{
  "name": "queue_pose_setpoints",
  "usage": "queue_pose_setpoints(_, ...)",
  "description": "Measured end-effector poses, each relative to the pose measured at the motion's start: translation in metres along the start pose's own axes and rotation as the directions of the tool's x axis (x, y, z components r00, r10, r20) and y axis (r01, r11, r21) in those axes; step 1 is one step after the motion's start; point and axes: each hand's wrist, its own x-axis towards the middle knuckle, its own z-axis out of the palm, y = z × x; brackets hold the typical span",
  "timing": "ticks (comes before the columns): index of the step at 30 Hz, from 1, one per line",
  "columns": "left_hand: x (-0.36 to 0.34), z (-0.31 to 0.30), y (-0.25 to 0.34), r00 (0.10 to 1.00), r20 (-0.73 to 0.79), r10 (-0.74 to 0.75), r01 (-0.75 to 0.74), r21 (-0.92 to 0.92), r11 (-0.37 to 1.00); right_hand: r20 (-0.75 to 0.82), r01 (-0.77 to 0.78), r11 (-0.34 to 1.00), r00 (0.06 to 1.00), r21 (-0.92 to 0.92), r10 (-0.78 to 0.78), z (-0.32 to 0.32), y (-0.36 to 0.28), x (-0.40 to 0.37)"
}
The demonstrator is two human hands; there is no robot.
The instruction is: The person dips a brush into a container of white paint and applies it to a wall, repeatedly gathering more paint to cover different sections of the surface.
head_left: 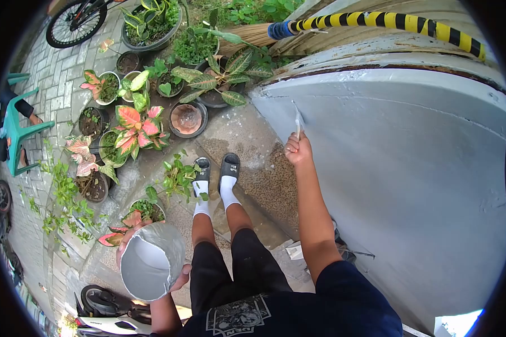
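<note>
My left hand (pixel 181 279) is wrapped round a paint-smeared grey tub (pixel 179 247), thumb at the near side and fingers at the far side. Pale grey paint (pixel 143 264) shows inside the tub, whose opening tilts toward me. With my arm stretched forward, my right hand (pixel 298 148) is closed on the handle of a paintbrush (pixel 298 119), seen edge-on. The brush tip lies right at the grey painted wall (pixel 399 168), near its far left corner. A cracked line runs along the wall's upper part.
Potted plants (pixel 135 130) crowd the paving to my left, and a leafy stem (pixel 177 177) reaches toward my sandals (pixel 229 168). A broom (pixel 253 36) with a striped handle lies above the wall. A person's hand (pixel 35 119) shows by a green chair (pixel 18 132).
</note>
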Motion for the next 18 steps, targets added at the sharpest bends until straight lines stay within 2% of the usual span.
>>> queue_pose_setpoints(1,0.003,-0.001,0.006,0.997,-0.059,0.05,-0.052,-0.044,0.998,0.068,0.054,0.992,0.996,0.112,-0.061,-0.001,-0.007,-0.033)
queue_pose_setpoints(3,0.009,-0.004,0.018,0.974,-0.182,0.138,-0.161,-0.121,0.98,0.064,0.2,0.978,0.977,0.06,-0.203,0.006,-0.011,-0.108)
queue_pose_setpoints(6,0.01,-0.012,0.033,0.896,-0.376,0.236,-0.325,-0.193,0.926,0.11,0.425,0.905,0.899,0.009,-0.424,0.016,-0.015,-0.223)
queue_pose_setpoints(7,0.007,-0.014,0.031,0.893,-0.377,0.246,-0.336,-0.194,0.922,0.122,0.504,0.864,0.857,0.002,-0.5,0.019,-0.017,-0.259)
queue_pose_setpoints(8,-0.02,-0.01,0.036,0.895,-0.366,0.256,-0.344,-0.2,0.917,0.131,0.611,0.792,0.786,-0.012,-0.605,0.023,-0.019,-0.296)
queue_pose_setpoints(9,-0.014,-0.012,0.038,0.896,-0.353,0.268,-0.354,-0.206,0.912,0.138,0.709,0.705,0.701,-0.023,-0.7,0.029,-0.022,-0.328)
queue_pose_setpoints(11,-0.018,-0.015,0.038,0.899,-0.328,0.292,-0.371,-0.21,0.905,0.079,0.929,0.356,0.364,-0.096,-0.928,0.039,-0.033,-0.369)
queue_pose_setpoints(12,-0.019,-0.017,0.037,0.898,-0.317,0.305,-0.38,-0.21,0.901,0.071,0.934,0.348,0.354,-0.081,-0.933,0.042,-0.044,-0.38)
queue_pose_setpoints(14,-0.035,-0.021,0.028,0.898,-0.296,0.325,-0.393,-0.211,0.895,0.079,0.995,0.041,0.033,0.096,-0.996,0.051,-0.07,-0.385)
queue_pose_setpoints(16,-0.035,-0.023,0.033,0.901,-0.275,0.336,-0.397,-0.212,0.893,0.095,0.97,0.182,0.169,0.159,-0.981,0.053,-0.08,-0.345)
queue_pose_setpoints(18,-0.014,-0.027,0.044,0.91,-0.244,0.335,-0.388,-0.213,0.897,0.122,0.954,0.295,0.287,0.054,-0.95,0.045,-0.059,-0.273)
